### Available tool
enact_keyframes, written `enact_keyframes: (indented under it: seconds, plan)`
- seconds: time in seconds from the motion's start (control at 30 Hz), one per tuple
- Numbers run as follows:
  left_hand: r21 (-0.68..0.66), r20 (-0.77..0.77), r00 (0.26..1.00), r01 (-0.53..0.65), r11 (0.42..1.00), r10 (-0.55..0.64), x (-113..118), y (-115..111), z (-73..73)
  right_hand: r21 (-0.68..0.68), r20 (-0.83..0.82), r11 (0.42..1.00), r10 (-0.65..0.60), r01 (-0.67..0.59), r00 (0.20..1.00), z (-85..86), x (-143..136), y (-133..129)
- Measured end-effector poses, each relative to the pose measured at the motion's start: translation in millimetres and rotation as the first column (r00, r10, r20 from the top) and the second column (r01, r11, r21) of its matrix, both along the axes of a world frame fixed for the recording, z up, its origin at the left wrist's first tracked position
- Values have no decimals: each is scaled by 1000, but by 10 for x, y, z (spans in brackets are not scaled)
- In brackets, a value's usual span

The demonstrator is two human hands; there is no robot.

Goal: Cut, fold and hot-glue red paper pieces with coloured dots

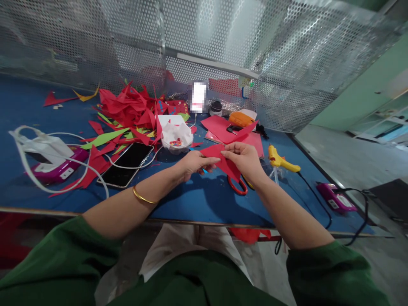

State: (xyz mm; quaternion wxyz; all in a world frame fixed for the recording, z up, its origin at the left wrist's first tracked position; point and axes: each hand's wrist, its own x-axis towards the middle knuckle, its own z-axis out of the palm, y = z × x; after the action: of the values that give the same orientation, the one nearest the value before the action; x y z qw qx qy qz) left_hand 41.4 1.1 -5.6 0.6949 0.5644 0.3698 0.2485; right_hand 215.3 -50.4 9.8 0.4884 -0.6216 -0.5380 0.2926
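Note:
Both my hands hold one piece of red paper (232, 168) above the blue table. My left hand (195, 164) pinches its left edge between thumb and fingers, and a bit of something blue shows beneath those fingers. My right hand (242, 157) grips the paper's upper right part with thumb and forefinger. Just under the paper lie scissors with red handles (239, 187), their blades hidden. More red sheets (219, 127) rest on the table behind my right hand. A white-lined bowl (177, 138) with small red and yellow bits stands beyond my left hand.
A heap of red paper scraps (127, 106) covers the back left. A black-screened phone (127, 163), white cables and a purple power strip (60, 163) lie left. At right are a yellow glue gun (280, 160) and another purple power strip (336, 197). A perforated metal panel (127, 38) stands behind.

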Motion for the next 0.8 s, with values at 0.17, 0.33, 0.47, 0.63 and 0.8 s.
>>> enact_keyframes:
  seconds: [0.17, 0.33, 0.47, 0.63, 0.8]
  plan:
    - [48, -21, 999, -38, 998, 39, 12, 2, -8, 56, -18, 996, -69, 70, 997, 15, 73, -3]
    - [94, 97, 964, -255, 962, 246, 13, 77, -20, 37, -29, 986, -163, 164, 986, 103, 303, -22]
    - [172, 169, 901, -426, 888, 399, 14, 122, -27, 11, 41, 985, -173, 173, 984, 105, 417, -61]
    - [512, 135, 948, -317, 798, 290, 40, 56, -39, -54, 35, 998, -18, 20, 999, 58, 340, -90]
    - [414, 49, 999, -42, 909, 24, 67, -17, -100, -69, 22, 991, 116, -114, 993, -4, 108, -88]
